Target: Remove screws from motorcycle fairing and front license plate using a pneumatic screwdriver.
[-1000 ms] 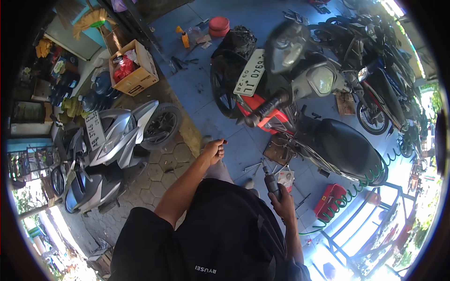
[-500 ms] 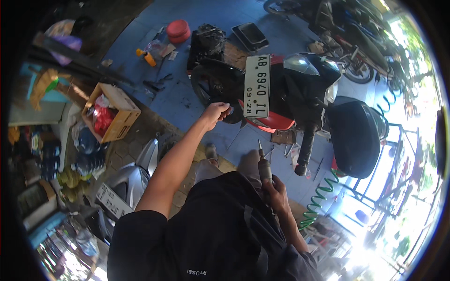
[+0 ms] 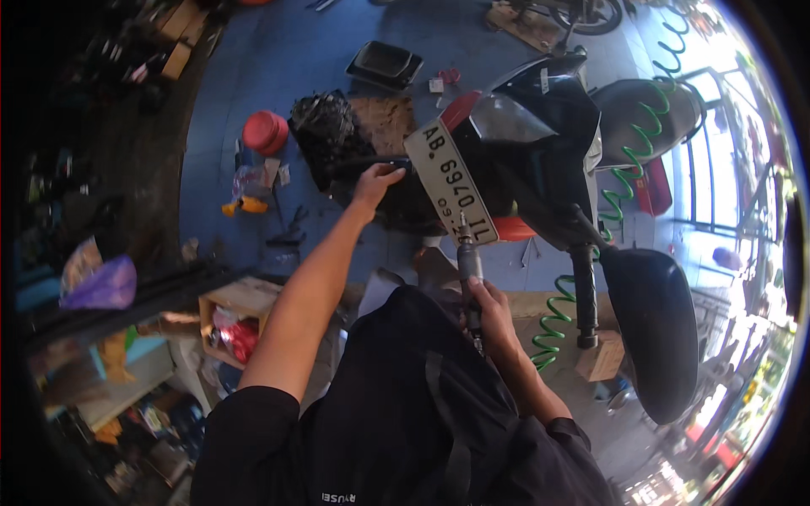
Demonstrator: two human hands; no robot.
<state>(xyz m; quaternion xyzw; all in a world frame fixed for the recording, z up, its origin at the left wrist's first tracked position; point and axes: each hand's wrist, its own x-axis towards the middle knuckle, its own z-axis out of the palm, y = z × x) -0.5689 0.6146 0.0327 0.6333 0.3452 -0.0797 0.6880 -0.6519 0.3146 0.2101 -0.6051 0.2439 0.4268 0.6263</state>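
Note:
My left hand [image 3: 377,190] reaches to the dark front wheel area [image 3: 396,202] of a black and red motorcycle [image 3: 531,152], its fingers bent; what lies in them is hidden. In my right hand [image 3: 489,308] is a grey air screwdriver [image 3: 470,266], held upright in view with its silver tip overlapping the lower part of the number plate [image 3: 451,177]; I cannot tell whether they touch. Beside my right forearm runs a green coiled hose [image 3: 553,325]; its join to the tool is hidden.
The handlebar grip [image 3: 584,287] and black mirror [image 3: 654,333] jut out at right. Beyond the wheel lie a black plastic bundle [image 3: 325,118], cardboard [image 3: 384,122], a black tray [image 3: 384,66] and a red round container [image 3: 265,131]. A box [image 3: 240,295] stands left.
The view has turned and shifted. My left hand has moved in against the motorcycle's front, and my right hand has brought the air screwdriver up to the number plate.

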